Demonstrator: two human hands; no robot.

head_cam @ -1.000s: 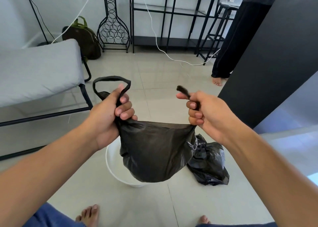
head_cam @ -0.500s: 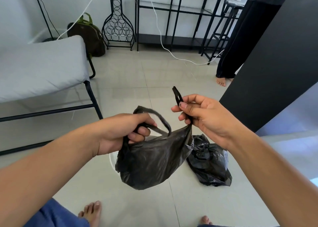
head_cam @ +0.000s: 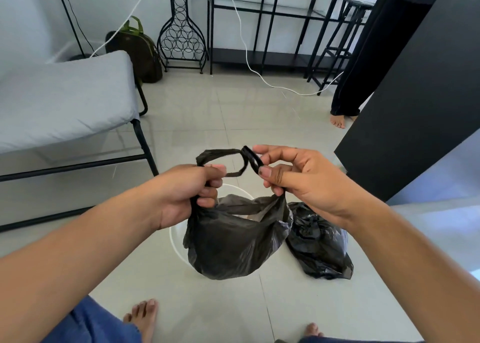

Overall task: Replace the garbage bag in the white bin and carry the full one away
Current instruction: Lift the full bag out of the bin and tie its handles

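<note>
**Over the white bin, handles brought together for the knot**

Above the white bin, whose rim shows only as a pale arc behind the plastic, hangs the full garbage bag. Its mouth gapes a little, and something light shows inside. The left hand is closed around one handle loop, bunching the plastic just over the bin's rim. The right hand pinches the other handle between thumb and forefinger, the remaining fingers loosely curled, and the two loops cross between the hands.

Judging from this, the step in hand is tying the bag shut. To do it well, the person should pass one loop fully through the other, then pull both ends outward and level — not upward — so the mouth cinches tight. Keeping the load hanging over the bin would catch anything that slips out.

To the right of the bin, just beside it on the tiled floor, lies a second black bag, crumpled and knotted at its top. Whether it is the fresh liner I cannot tell.

No brand, label or legible writing appears on either bag or on the bin.
</note>
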